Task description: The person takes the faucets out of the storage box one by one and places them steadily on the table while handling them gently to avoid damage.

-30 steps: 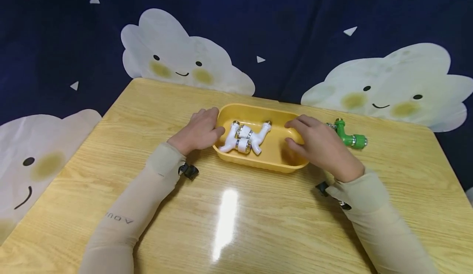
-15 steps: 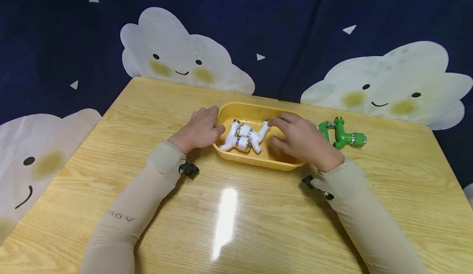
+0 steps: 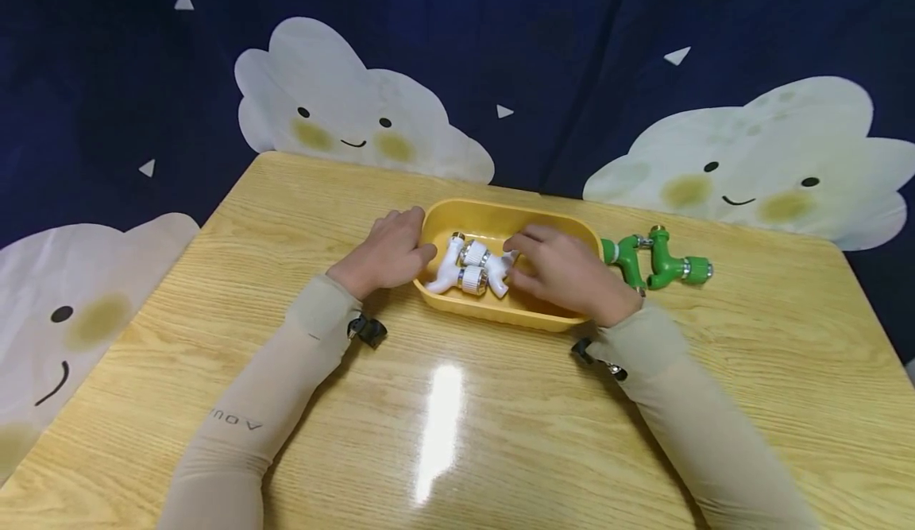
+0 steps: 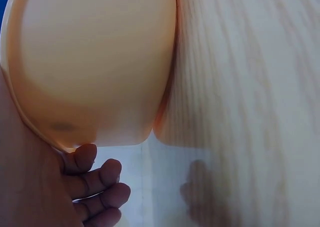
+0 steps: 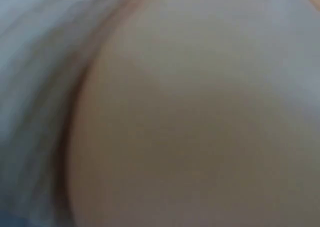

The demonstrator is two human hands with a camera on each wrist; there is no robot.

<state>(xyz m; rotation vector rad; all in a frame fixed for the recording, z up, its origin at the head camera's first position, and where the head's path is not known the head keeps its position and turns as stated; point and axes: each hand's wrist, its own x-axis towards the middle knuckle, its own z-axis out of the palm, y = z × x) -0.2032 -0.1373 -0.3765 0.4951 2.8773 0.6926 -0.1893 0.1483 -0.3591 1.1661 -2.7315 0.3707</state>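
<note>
Two white plastic taps (image 3: 447,266) with ribbed knobs lie side by side in a yellow tub (image 3: 493,319), seen in the head view. My left hand (image 3: 386,252) grips the tub's left end, the thumb over the rim. In the left wrist view its fingers (image 4: 111,173) curl below the tub wall. My right hand (image 3: 565,272) reaches into the tub from the right. Its fingertips are at the right-hand white tap (image 3: 496,268) and hide the brass inlet end; finger and thumb stand apart. The right wrist view shows only the blurred tub wall (image 5: 190,112).
Two green taps (image 3: 666,264) lie on the wooden table (image 3: 343,435) just right of the tub, the nearer one partly hidden behind the tub and right hand. A dark blue curtain (image 3: 557,37) with cloud prints hangs behind the table's far edge.
My right hand has moved left, from the tub's right end to the right-hand white tap. More of the green taps shows now. The left hand has stayed on the rim.
</note>
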